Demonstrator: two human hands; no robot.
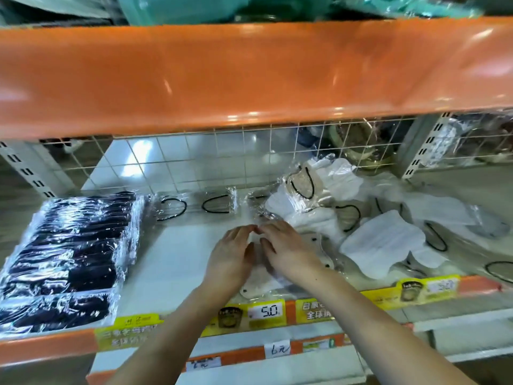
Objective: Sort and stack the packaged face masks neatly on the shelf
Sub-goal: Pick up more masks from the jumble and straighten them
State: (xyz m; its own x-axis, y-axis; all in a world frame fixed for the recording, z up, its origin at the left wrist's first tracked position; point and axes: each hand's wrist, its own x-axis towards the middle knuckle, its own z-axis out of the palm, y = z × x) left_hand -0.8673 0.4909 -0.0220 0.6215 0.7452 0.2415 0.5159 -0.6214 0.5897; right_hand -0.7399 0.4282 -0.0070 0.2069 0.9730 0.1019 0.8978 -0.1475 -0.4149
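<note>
Store shelving: glossy orange beam (249, 73) spans 12 o'clock w/ bright light glare on it. Behind, white wire grid panel (222, 159) at center, slotted grey uprights (26, 170) at 9 and 3 o'clock. Yellow price tags (266, 312) line the orange shelf edge (47, 345) twd 6 o'clock.

I see bare shelf (177, 245) between the black mask stack (69, 254) and my hands. Loose white masks (383, 243) crowd the right; the orange beam (249, 76) caps headroom.
</note>
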